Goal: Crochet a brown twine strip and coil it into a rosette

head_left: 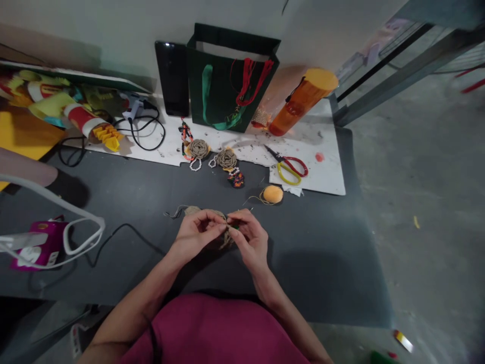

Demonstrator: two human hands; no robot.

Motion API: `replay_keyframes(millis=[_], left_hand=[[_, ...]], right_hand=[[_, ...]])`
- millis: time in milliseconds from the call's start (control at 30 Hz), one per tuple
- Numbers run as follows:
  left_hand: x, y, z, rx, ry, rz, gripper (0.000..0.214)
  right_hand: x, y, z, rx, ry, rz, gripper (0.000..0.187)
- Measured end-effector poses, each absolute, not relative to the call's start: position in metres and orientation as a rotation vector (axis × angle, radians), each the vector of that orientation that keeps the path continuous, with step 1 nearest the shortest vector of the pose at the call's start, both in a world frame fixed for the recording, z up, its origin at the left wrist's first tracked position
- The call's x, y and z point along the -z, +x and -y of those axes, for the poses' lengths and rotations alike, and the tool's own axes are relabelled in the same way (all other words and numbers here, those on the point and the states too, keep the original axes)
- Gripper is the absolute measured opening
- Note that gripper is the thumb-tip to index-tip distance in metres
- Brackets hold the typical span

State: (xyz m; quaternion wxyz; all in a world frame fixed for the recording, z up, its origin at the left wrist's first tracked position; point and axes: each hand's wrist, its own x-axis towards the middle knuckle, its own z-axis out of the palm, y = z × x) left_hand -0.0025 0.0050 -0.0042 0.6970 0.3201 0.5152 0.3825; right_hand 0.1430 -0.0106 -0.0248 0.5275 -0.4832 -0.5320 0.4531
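Over the dark table, my left hand (199, 230) pinches a beige yarn piece (226, 241) between thumb and fingers. My right hand (248, 235) grips the same piece from the other side, its fingertips nearly meeting the left ones. A bit of green shows among the right fingers, and a thin shiny tip juts out beyond them; what it belongs to I cannot make out. More of the yarn lies behind my left hand with a loose tail (174, 213). Just ahead on the right sits a small yellow-orange thread ball (273, 194).
Two coiled rope rosettes (199, 148) with beads lie on a white board (329, 172), with red-and-yellow-handled scissors (290, 167). Behind stand a black phone (172, 78), a dark green gift bag (227, 91) and an orange bottle (303, 101). A purple box (41, 245) and white lamp frame are left.
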Motion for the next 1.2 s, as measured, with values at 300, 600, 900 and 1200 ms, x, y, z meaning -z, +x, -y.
replay_keyframes(millis=[300, 600, 900, 1200], left_hand=[[0.004, -0.006, -0.007, -0.849, 0.633, -1.077, 0.026], [0.01, -0.003, -0.006, -0.822, 0.728, -1.168, 0.021], [0.012, -0.006, -0.007, -0.677, 0.765, -1.146, 0.026], [0.01, -0.007, -0.008, -0.715, 0.734, -1.08, 0.028]], right_hand=[[0.031, 0.143, 0.013, -1.208, -1.234, 1.165, 0.008], [0.017, 0.151, 0.004, -0.881, -1.113, 1.621, 0.018], [0.019, 0.156, 0.005, -0.669, -1.09, 1.852, 0.02], [0.02, 0.151, 0.006, -0.66, -1.191, 1.745, 0.015]])
